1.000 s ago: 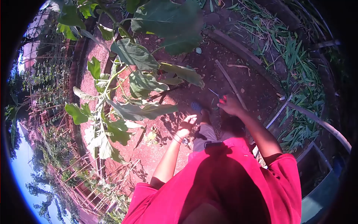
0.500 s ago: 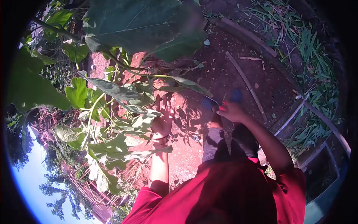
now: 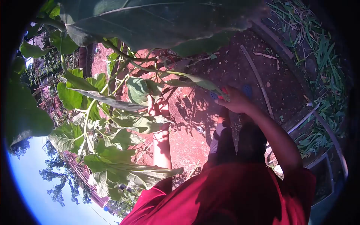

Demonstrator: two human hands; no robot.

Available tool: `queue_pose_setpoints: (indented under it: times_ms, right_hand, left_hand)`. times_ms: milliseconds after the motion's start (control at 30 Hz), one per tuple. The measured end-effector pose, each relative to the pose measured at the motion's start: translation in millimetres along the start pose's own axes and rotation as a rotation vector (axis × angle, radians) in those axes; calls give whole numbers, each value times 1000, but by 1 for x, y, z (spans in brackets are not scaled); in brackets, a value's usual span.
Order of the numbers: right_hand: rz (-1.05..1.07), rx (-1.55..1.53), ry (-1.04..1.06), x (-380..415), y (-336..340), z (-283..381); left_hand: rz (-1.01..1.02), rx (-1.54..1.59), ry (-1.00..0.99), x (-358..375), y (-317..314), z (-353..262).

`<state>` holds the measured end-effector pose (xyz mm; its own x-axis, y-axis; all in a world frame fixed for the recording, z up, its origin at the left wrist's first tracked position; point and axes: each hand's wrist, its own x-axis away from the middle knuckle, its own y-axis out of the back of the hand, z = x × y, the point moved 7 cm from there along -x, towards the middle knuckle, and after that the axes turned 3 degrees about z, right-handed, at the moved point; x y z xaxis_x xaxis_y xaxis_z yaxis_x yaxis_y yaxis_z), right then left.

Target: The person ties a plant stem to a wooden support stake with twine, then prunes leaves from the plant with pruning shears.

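My left hand (image 3: 159, 108) is raised among the broad leaves of a large green plant (image 3: 90, 107). Its fingers look apart, right at the lower edge of a rounded leaf (image 3: 142, 90), and foliage partly covers them. My right hand (image 3: 238, 100) is closed around a red-handled tool (image 3: 224, 91); the tool's working end is hidden behind a long drooping leaf (image 3: 204, 83). That leaf's tip overlaps my right fingers in this view. A very large dark leaf (image 3: 150, 24) hangs close to the camera across the top.
Reddish soil (image 3: 187, 146) with leaf shadows lies below. A long stick (image 3: 258, 80) rests on the ground beyond my feet in blue shoes (image 3: 246, 90). Long-leaved grass (image 3: 322, 78) borders the right side, near a pale pole (image 3: 300, 120).
My left hand has moved further up into the foliage, its fingers now at the rounded leaf. My right hand has come up to the drooping leaf's tip. The view has shifted slightly.
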<state>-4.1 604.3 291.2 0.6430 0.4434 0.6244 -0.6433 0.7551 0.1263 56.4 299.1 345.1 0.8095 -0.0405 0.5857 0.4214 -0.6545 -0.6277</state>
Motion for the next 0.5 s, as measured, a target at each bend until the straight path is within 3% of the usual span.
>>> queue_pose_setpoints:
  times_ms: [167,267,400,500]
  right_hand:
    - [-151,-73,-77,-32,32,-12]
    - [-53,49,-91,-33,59,11]
    - [-84,177,-104,-30,55,10]
    - [102,382,-176,-29,24,-12]
  left_hand:
    - [11,-39,-48,-30,11,41]
    - [19,-57,-72,-34,28,34]
    - [28,-92,-106,-46,44,8]
    - [36,-123,-137,-40,60,-4]
